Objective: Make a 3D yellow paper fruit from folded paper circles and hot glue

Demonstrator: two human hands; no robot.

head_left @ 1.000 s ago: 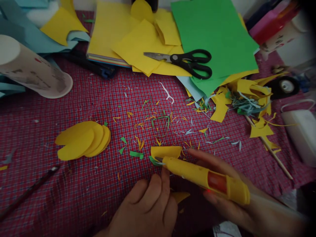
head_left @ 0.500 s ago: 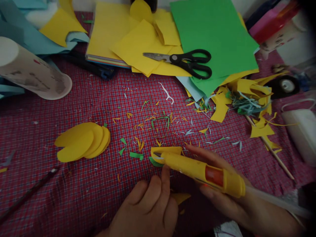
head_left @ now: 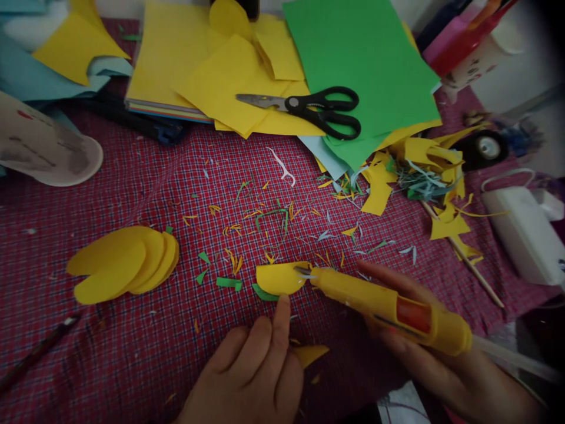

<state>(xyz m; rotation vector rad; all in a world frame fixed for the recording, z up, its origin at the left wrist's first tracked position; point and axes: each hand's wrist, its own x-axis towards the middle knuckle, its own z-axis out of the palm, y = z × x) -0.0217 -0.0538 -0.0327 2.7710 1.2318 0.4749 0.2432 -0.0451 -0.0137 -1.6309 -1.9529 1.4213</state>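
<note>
Closed around the gun [head_left: 379, 303], our right hand [head_left: 426, 362] holds it low over the cloth [head_left: 212, 176] — though much of the fingers is hidden behind that yellow body. We follow its clear stick [head_left: 514, 356] back over the wrist until it fades into the dark right edge.

Up front, the nozzle [head_left: 304, 272] sits over the right end of the folded yellow piece [head_left: 278, 278]; whether it touches, we cannot tell. Below the piece's left end pokes a green piece [head_left: 265, 293], mostly covered.

And our left hand [head_left: 251, 368]: index finger stretched out, its tip at the piece's lower edge, the other fingers bent. What lies under that palm, if anything, we cannot see, so how far it is closed stays unclear. A yellow scrap [head_left: 312, 355] slips out of sight beside it.

Over to the left, ovals [head_left: 128, 265] overlap — too closely for us to count. Beyond, the cup [head_left: 48, 144] is cut off by the left edge, and a dark thing [head_left: 247, 8] at the top is cropped past naming.
</note>
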